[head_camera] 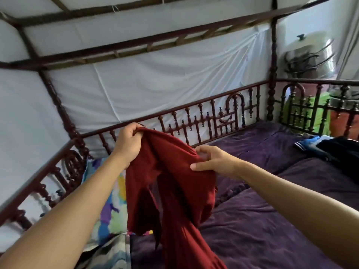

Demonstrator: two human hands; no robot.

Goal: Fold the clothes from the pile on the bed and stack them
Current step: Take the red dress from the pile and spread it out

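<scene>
Currently we are holding a dark red garment (174,191) up over the purple bedcover (272,220), with its lower part hanging toward the near edge. Our left hand (127,141) is clutching the bunched top edge, fingers curled tight round the cloth. Our right hand (211,162) is pinching the fabric close beside it between thumb and fingers. It is perhaps a dress, though it is too crumpled to tell. A pile of dark and blue clothes (330,148) is lying well apart at the far right, and a multicoloured cloth (108,210) is lying beside the wooden railing (204,113).
</scene>
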